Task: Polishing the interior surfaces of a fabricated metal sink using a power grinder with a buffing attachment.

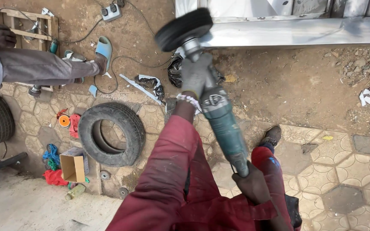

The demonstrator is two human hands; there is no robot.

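Teal angle grinder (219,115) runs between 2 clamped hands: gloved left hand (195,75) just behind its black disc (183,29), bare right hand (252,185) at the tail.

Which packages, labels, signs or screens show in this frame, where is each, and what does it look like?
Open brown cardboard box: on the paving at lower left, beside the black rubber tyre; rectangular, flaps open.
Oval label: on the teal angle grinder body, between the gloved left hand and bare right hand; dark with pale edging.
No signs or screens.
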